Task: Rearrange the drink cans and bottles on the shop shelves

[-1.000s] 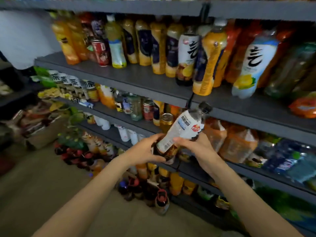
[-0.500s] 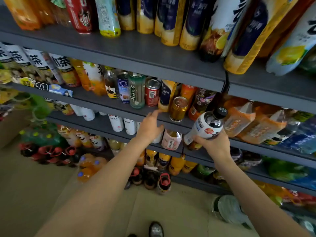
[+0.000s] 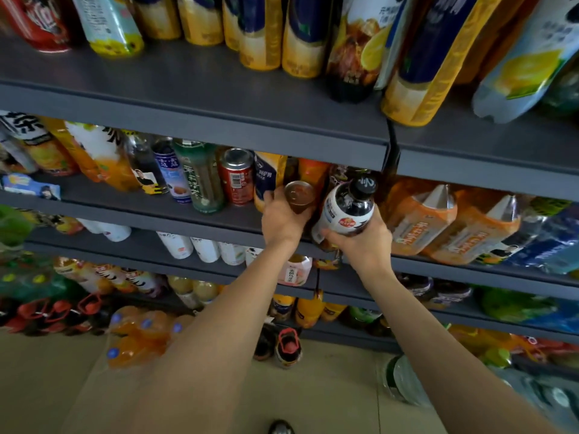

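Left hand [image 3: 283, 219] moves up from the shelf edge and now curls round the gold can [image 3: 299, 195] – right hand [image 3: 360, 239] grips the dark bottle [image 3: 346, 208] just beside it, both at the middle shelf [image 3: 175, 211] front.

The top edge is cutting off the upper-shelf bottles [image 3: 260, 29]; the left hand [image 3: 282, 220] is hiding the can's [image 3: 299, 195] lower body.
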